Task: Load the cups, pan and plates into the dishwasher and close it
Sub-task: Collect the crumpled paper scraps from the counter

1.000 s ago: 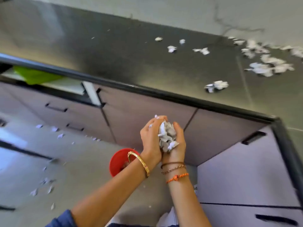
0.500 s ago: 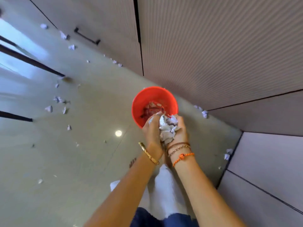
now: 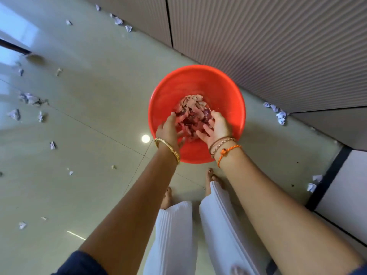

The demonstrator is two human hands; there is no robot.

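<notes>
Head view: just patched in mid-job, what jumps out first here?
The red bucket on the glossy floor, close to the ribbed cabinet fronts, dominates the middle. Both hands reach into it, the left hand and right hand with fingers spread over crumpled paper scraps at the bottom. More paper scraps lie scattered across the floor to the left and along the cabinets.

Head view, steeply down, bucket (image 3: 164,92) close

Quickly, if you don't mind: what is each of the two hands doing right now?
Left hand: open, fingers spread inside the red bucket, holding nothing.
Right hand: open, fingers spread over the paper scraps, holding nothing.
</notes>
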